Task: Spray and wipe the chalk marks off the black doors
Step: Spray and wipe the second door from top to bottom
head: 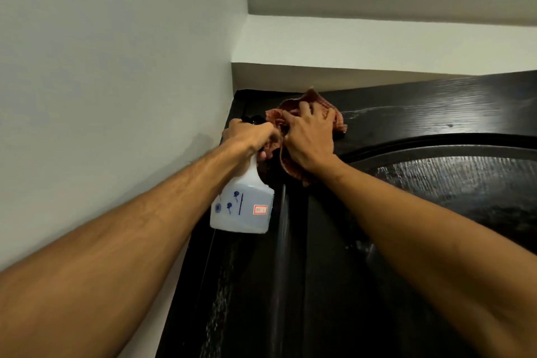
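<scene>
Our right hand [309, 139], fingers [303, 110] clutching the cloth [337, 119], is nearest the pale streak [377, 110] running rightward from the cloth along the door [319, 285]; our left hand [247, 134] grips the bottle [244, 212].

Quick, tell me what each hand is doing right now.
Left hand: grips the spray bottle by its neck.
Right hand: fingers curled on the cloth, pressing it to the black door's top corner.

Both bare forearms reach up and forward, converging so that the hands sit just beside each other. The left hand [250, 136] curls its fingers round the neck of a spray bottle [242, 211]. The right hand [309, 141] lies knuckles-up, its fingers bent into a reddish cloth [337, 120].
</scene>
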`<state>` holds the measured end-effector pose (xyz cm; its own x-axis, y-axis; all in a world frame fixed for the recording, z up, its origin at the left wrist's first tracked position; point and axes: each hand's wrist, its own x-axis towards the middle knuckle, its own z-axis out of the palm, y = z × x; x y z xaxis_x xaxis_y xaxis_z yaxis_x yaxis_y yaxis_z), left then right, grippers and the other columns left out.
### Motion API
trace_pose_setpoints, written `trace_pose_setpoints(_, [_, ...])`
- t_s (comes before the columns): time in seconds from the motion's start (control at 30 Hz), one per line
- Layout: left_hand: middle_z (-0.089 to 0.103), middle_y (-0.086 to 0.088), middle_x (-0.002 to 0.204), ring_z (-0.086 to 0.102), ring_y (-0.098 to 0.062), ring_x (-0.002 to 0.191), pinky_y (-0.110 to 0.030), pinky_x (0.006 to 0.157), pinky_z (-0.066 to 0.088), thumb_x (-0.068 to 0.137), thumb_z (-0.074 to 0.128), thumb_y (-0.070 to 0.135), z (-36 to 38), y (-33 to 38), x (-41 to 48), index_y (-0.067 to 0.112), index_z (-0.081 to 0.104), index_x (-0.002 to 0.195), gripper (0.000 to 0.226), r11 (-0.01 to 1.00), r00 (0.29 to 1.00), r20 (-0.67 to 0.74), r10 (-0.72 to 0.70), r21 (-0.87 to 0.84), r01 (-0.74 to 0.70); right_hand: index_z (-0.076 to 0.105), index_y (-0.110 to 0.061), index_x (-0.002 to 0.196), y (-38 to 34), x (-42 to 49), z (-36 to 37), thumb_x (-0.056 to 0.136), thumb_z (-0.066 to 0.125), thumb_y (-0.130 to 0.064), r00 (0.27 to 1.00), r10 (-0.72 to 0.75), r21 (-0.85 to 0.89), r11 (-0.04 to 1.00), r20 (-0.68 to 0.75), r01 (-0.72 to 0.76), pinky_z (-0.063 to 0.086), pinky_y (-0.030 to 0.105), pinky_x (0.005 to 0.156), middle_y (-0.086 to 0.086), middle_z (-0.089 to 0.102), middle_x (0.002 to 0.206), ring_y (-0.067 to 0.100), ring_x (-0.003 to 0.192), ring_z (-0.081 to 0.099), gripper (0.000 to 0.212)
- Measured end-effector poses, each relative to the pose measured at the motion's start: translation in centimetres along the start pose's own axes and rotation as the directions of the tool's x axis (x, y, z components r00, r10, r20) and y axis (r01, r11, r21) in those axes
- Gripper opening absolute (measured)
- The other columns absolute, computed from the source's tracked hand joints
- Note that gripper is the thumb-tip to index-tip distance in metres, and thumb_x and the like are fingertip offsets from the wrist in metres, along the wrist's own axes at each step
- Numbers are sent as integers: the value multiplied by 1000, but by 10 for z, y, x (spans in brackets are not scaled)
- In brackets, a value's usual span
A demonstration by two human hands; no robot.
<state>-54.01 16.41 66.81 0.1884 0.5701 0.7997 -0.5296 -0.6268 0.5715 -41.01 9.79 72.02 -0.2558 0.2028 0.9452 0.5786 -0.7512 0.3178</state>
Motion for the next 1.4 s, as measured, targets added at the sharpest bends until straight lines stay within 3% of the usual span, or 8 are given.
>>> trace_pose_setpoints(0.3, [72,-9,80,62,-15,57,-18,43,45,85,74,3,-12,14,22,0,74,95,11,998,1000,-18,13,54,-12,53,-32,144,6,48,10,96,46,-40,1000,12,-9,1000,-13,-12,29,55,107,13,50,140,37,128,42,49])
trace_pose_setpoints(0.43, [75,-8,92,66,-17,68,-20,52,49,85,76,9,-10,14,24,3,73,100,17,999,998,-55,36,20,-35,48,-39,149,6,42,4,98,46,-39,932,-345,50,938,109,342,29,52,113,7,46,149,32,138,40,51])
trace_pose_setpoints(0.6, [71,-9,89,64,-11,53,-15,39,43,93,72,9,-6,20,13,6,67,92,6,999,1000,8,28,24,-28,49,-30,150,95,24,-18,99,44,-36,996,77,-44,996,-52,-79,31,54,107,15,49,141,38,128,43,52])
trace_pose_setpoints(0.77, [71,-10,94,68,-14,57,-15,39,44,91,75,10,10,26,-2,4,69,98,11,999,998,56,9,48,-12,47,-36,151,109,-11,-18,100,39,-49,957,-287,-26,957,42,289,31,54,113,6,46,151,32,137,42,53])
trace_pose_setpoints(0.93, [71,-11,89,67,-14,58,-15,38,43,92,74,11,13,23,-5,2,70,103,14,996,1000,13,-23,90,22,48,-33,150,141,-25,-32,99,46,-38,992,111,-49,992,-57,-114,32,54,111,12,49,144,35,131,42,51])
trace_pose_setpoints(1.07, [72,-12,89,68,-16,61,-18,43,47,92,74,11,3,20,-8,5,68,94,9,989,998,-36,-41,140,46,42,-40,153,80,-50,-21,100,36,-49,907,-412,105,909,90,403,29,56,117,4,43,153,30,141,37,54])
trace_pose_setpoints(1.27, [75,-12,90,75,-22,70,-21,47,49,88,78,11,-27,8,-5,3,70,102,18,986,993,-103,-57,149,72,46,-36,150,43,-15,-12,97,47,-47,994,-95,56,994,57,91,28,56,113,8,46,147,32,135,39,55])
trace_pose_setpoints(1.4, [75,-11,94,72,-24,76,-28,60,54,80,80,14,-37,9,-5,5,71,100,24,985,990,-134,-32,167,54,41,-40,153,-32,-23,8,97,48,-48,828,-538,150,842,158,518,25,57,117,5,41,157,30,142,35,57])
